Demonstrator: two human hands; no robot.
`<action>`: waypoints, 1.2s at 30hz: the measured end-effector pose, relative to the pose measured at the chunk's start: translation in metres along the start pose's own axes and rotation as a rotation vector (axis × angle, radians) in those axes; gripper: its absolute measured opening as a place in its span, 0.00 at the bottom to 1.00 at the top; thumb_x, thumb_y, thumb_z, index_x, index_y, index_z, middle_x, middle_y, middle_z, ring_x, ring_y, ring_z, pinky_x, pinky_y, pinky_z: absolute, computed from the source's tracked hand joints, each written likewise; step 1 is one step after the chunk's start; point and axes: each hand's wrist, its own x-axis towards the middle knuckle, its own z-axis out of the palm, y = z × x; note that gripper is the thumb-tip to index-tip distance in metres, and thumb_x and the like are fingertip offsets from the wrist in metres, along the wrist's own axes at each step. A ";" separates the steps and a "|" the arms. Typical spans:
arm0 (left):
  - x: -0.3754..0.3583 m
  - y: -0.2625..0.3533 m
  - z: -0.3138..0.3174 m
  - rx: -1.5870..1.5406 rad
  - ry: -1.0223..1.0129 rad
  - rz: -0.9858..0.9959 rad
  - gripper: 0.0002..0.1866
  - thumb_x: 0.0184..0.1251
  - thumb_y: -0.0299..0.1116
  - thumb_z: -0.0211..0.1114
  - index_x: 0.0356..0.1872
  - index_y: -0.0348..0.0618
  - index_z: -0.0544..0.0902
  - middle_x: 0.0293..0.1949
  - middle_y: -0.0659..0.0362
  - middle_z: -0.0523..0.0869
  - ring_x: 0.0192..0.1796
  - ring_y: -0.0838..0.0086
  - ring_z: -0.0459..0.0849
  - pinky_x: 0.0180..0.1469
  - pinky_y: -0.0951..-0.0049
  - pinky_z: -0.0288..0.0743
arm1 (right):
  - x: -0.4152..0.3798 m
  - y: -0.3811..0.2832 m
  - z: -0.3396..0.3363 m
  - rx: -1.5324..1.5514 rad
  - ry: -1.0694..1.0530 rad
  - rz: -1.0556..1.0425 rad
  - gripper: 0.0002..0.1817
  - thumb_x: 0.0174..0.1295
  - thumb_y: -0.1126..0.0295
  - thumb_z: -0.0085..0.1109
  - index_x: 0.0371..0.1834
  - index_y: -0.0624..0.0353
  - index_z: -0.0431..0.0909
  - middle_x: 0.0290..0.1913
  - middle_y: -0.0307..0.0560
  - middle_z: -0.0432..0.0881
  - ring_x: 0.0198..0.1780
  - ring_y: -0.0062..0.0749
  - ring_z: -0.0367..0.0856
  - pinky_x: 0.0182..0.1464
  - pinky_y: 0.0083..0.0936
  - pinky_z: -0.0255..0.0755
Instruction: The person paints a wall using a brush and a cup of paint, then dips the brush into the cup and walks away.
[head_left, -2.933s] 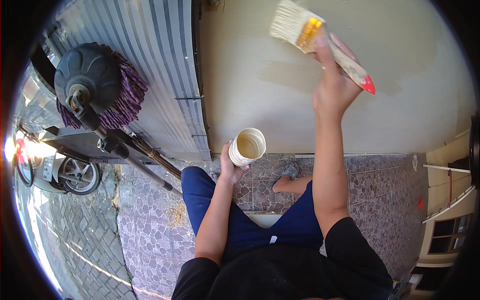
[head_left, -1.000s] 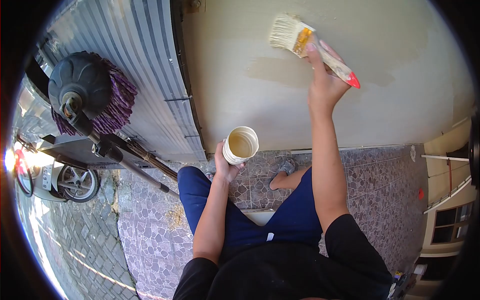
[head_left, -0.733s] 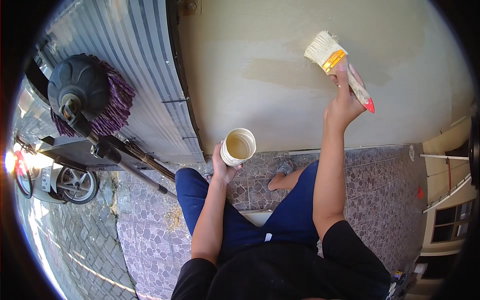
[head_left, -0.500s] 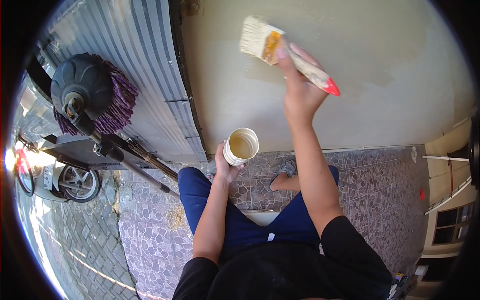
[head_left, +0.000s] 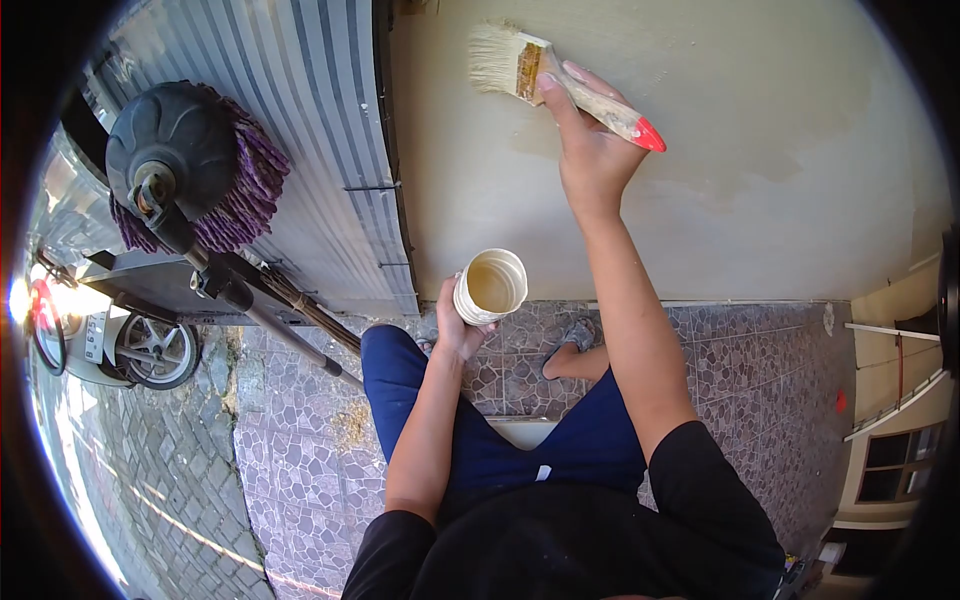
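Observation:
My right hand [head_left: 598,165] is closed round a wide paintbrush [head_left: 528,70] with a red-tipped handle. The brush's pale bristles point left and lie against the beige wall [head_left: 740,230], where darker damp-looking patches show. Low in front of the wall, my left hand [head_left: 460,325] grips a white ribbed cup [head_left: 490,283] from its left side. Some yellowish liquid shows inside the cup, whose mouth faces up toward the camera.
On the left, a mop with purple strands [head_left: 250,185] leans by a corrugated metal sheet [head_left: 320,130]. Behind it stands a parked motorbike [head_left: 150,350]. Stone-patterned tiles [head_left: 310,470] cover the ground. A window [head_left: 900,465] is at far right.
The brush in my right hand has moved left and slightly up along the wall, its bristles now more splayed. The cup has shifted slightly right and up in view.

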 end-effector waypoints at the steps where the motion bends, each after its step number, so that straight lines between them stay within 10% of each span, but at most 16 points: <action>1: 0.003 -0.002 -0.006 -0.007 -0.037 -0.006 0.27 0.79 0.57 0.44 0.55 0.48 0.82 0.40 0.57 0.89 0.34 0.64 0.89 0.22 0.70 0.79 | 0.000 0.000 -0.004 -0.002 0.001 0.001 0.20 0.62 0.73 0.78 0.51 0.77 0.84 0.45 0.51 0.89 0.45 0.25 0.87 0.52 0.23 0.84; 16: 0.007 -0.006 -0.006 0.011 -0.060 -0.006 0.27 0.79 0.58 0.44 0.55 0.48 0.82 0.41 0.58 0.89 0.35 0.65 0.90 0.22 0.70 0.79 | 0.007 -0.023 -0.041 0.253 -0.158 0.209 0.12 0.63 0.76 0.75 0.44 0.71 0.84 0.41 0.55 0.90 0.40 0.36 0.91 0.41 0.28 0.87; 27: 0.000 0.001 0.000 -0.005 -0.045 0.002 0.26 0.80 0.57 0.44 0.53 0.49 0.83 0.38 0.60 0.88 0.33 0.70 0.87 0.23 0.70 0.78 | 0.021 -0.047 -0.031 -0.223 -0.536 -0.277 0.10 0.58 0.82 0.75 0.42 0.64 0.88 0.56 0.55 0.86 0.51 0.37 0.88 0.57 0.29 0.82; 36: -0.001 0.002 0.002 -0.007 0.000 0.003 0.24 0.79 0.56 0.47 0.51 0.50 0.84 0.34 0.60 0.88 0.29 0.69 0.87 0.23 0.70 0.78 | 0.014 -0.024 -0.003 -0.179 -0.548 -0.536 0.14 0.49 0.83 0.80 0.39 0.60 0.91 0.52 0.50 0.86 0.47 0.35 0.90 0.48 0.27 0.87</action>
